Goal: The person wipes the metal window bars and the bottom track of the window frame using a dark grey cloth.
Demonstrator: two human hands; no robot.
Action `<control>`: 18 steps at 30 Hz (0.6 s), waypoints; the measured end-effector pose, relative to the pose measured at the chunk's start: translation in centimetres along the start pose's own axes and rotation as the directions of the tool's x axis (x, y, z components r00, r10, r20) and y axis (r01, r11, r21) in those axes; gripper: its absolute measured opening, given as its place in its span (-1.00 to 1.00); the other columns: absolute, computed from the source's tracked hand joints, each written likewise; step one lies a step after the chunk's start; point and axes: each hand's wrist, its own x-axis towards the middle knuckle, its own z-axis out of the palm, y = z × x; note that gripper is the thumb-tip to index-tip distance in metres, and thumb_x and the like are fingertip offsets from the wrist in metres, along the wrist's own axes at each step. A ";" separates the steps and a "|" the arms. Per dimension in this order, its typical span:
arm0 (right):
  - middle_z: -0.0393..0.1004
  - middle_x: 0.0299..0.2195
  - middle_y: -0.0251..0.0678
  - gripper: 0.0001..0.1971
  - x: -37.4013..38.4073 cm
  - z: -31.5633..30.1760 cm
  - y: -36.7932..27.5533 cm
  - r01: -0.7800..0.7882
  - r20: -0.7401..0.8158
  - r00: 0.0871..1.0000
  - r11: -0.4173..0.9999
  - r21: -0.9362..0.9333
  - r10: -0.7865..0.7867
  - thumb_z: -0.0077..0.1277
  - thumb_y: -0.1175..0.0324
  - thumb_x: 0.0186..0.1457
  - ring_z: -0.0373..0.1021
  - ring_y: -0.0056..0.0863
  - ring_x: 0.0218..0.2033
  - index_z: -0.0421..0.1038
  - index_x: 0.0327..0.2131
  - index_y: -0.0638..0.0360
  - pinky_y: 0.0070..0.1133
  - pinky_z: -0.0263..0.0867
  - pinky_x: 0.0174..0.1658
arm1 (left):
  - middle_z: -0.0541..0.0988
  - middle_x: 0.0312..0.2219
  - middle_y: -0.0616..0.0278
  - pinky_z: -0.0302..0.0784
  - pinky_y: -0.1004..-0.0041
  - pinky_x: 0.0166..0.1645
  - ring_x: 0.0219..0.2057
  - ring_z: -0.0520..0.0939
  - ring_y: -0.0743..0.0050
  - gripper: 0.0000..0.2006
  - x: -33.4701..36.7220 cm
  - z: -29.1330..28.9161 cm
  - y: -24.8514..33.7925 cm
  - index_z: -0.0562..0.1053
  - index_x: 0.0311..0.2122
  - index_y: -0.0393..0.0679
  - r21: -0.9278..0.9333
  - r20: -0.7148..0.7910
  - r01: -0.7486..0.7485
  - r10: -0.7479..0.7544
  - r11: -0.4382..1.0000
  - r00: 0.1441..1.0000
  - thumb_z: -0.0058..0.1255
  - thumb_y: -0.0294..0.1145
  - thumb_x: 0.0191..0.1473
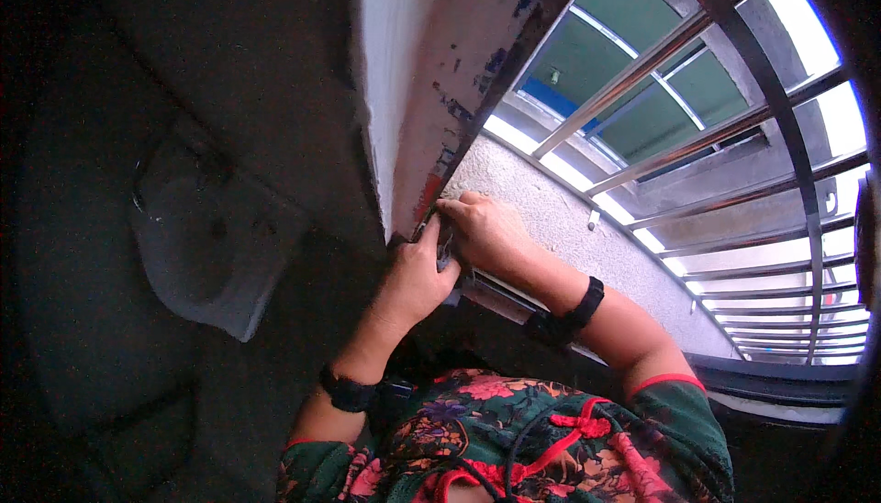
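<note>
Head view: A person's left hand (415,281) and right hand (491,230) meet at the lower end of a stained window jamb (459,67), fingers bent inward around a small dark-grey item (446,248) between them; whether either grips it cannot be told in the shadow. The step appears to be close fingerwork, the next move calling for steadiness.

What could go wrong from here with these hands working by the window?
Both the left hand and right hand crowd the edge of the worn jamb, so fingers might get scraped. The right forearm appears close to rough plaster and could be grazed. The dimness below might hide something dropped.
</note>
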 end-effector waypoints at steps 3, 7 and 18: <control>0.42 -0.41 -0.11 -0.78 -0.7 -0.5 0.4 0.009 -0.180 0.984 1.000 -0.012 -0.011 0.07 0.42 -0.05 0.44 -0.07 -0.36 0.51 -0.25 0.10 -0.29 0.38 -0.33 | 0.53 -0.39 -0.35 0.52 0.14 -0.20 -0.31 0.61 -0.24 -0.42 0.1 0.4 -1.0 0.28 0.15 -0.28 -0.001 -0.018 -0.069 0.069 0.998 0.997 0.04 -0.44 -0.05; 0.39 -0.42 -0.11 -0.84 -0.9 0.0 2.0 0.009 -0.190 0.982 1.000 0.015 -0.006 0.11 0.41 -0.05 0.42 -0.07 -0.37 0.50 -0.31 0.12 -0.29 0.36 -0.34 | 0.53 -0.43 -0.32 0.52 0.16 -0.24 -0.37 0.61 -0.21 -0.46 0.0 0.2 0.5 0.33 0.13 -0.23 -0.048 0.034 0.015 -0.014 0.999 0.999 0.03 -0.44 -0.04; 0.51 -0.38 -0.02 -0.69 -0.6 -0.4 3.2 -0.129 0.097 0.990 0.913 0.387 0.099 -0.04 0.55 -0.02 0.48 -0.32 -0.40 0.51 -0.15 0.24 -0.46 0.39 -0.30 | 0.57 -0.37 -0.30 0.54 0.05 -0.15 -0.31 0.62 -0.25 -0.38 0.2 0.1 2.4 0.24 0.18 -0.27 0.267 0.142 0.105 -0.147 0.958 0.979 0.06 -0.29 0.01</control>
